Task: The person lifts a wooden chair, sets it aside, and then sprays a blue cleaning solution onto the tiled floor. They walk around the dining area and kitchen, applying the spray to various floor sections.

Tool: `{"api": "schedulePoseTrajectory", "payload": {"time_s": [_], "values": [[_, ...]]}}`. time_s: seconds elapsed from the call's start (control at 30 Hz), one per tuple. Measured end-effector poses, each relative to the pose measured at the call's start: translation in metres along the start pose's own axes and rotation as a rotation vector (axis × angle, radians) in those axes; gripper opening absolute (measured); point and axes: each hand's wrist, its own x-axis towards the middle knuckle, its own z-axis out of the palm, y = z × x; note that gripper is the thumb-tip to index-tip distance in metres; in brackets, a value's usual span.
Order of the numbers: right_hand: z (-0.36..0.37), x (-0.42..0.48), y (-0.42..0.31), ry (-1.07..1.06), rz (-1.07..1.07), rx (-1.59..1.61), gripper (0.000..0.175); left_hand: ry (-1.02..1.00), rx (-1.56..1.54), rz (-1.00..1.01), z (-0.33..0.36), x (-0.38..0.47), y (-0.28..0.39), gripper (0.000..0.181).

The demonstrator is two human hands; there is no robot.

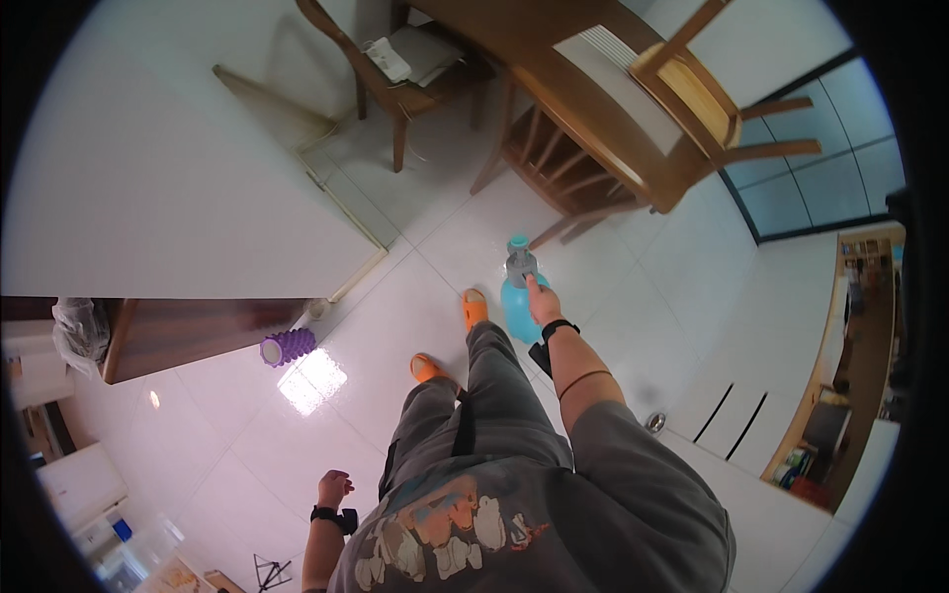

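My right hand (545, 300) grips a turquoise pressure spray bottle (522, 307) by its grey pump head, with the thumb on top near the trigger. The bottle hangs in front of my right leg, over the white tiled floor (637, 311), and a turquoise cap tops it. At my left side, low in the view, my left hand (336, 488) hangs with its fingers loosely curled and nothing seen in it. Both wrists wear black bands. Orange slippers (474, 311) are on my feet.
Ahead stands a wooden dining table (578, 111) with a chair (563, 163) beside it and an upturned chair (693, 96) on top. Another chair (422, 96) bears a white power strip. A purple foam roller (289, 348) lies left. Shelves (838, 385) stand right.
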Motion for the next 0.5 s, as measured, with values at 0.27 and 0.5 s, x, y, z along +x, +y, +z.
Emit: {"api": "schedulePoseTrajectory", "payload": {"time_s": [0.27,0.5], "values": [[-0.077,-0.161,0.141,0.0,0.486,0.133,0.07,-0.174,0.149,0.061,0.0,0.049,-0.045,0.02],[-0.152,-0.261,0.283,0.188,0.658,0.395,0.065,-0.602,1.254,0.85,0.062,0.133,0.019,0.025]]}}
